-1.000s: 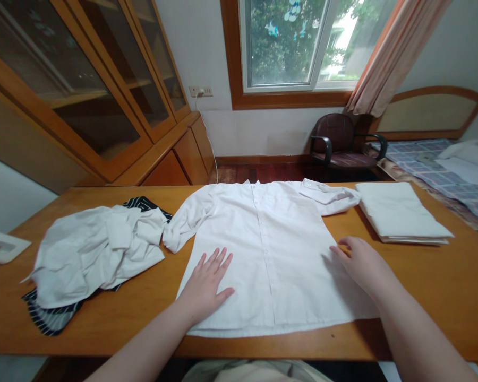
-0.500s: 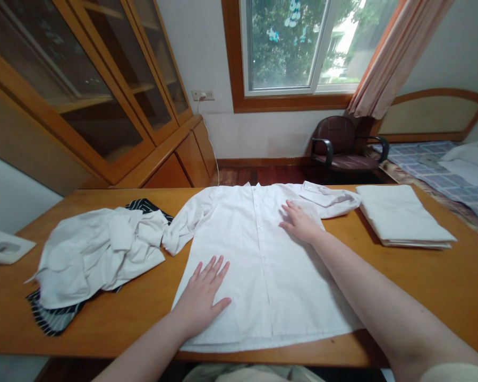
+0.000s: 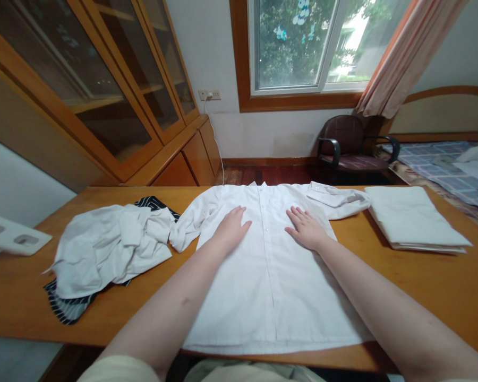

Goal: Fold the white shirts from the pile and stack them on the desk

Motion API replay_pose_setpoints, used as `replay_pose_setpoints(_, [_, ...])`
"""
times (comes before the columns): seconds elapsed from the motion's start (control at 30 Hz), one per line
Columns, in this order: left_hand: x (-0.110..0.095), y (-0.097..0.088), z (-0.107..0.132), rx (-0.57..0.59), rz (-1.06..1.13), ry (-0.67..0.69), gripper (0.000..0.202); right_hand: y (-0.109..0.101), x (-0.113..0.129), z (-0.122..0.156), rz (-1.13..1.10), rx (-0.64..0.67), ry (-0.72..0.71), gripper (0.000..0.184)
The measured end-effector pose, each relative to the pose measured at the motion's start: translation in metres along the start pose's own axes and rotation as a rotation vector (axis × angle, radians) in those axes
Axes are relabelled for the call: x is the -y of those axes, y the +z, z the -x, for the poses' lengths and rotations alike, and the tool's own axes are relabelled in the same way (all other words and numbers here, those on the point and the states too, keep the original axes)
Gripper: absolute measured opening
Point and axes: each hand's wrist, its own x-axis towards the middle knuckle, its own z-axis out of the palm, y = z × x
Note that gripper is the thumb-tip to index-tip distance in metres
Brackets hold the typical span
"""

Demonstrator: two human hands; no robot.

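A white button-up shirt (image 3: 258, 286) lies spread on the wooden table, its button side up and its collar at the far edge. Its left-hand sleeve runs out towards the pile of clothes, while the other sleeve is folded across at the right. My left hand (image 3: 233, 229) lies on the upper left of the shirt, fingers extended and pointing away. On the upper right, my right hand (image 3: 305, 228) rests flat with its fingers a little spread. Neither hand holds any cloth.
A crumpled white garment (image 3: 111, 249) lies over a black striped one (image 3: 66, 307) at the left of the table (image 3: 143, 318). Neatly folded white cloth (image 3: 414, 217) sits at the right. A white object with slots (image 3: 16, 236) stands at the left edge. Beyond is an armchair (image 3: 346, 143).
My left hand has moved up and away from the lower left of the shirt to its upper left. My right hand stays on the upper right. The view has shifted slightly left.
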Motion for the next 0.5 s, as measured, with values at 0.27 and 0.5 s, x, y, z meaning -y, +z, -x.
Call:
replay_pose_setpoints(0.27, [0.008, 0.061, -0.029, -0.003, -0.201, -0.083, 0.077, -0.002, 0.001, 0.009, 0.004, -0.010, 0.022, 0.069])
replay_pose_setpoints(0.5, [0.014, 0.064, -0.016, 0.015, -0.239, -0.035, 0.073, -0.001, 0.005, 0.016, -0.021, 0.014, 0.050, 0.075])
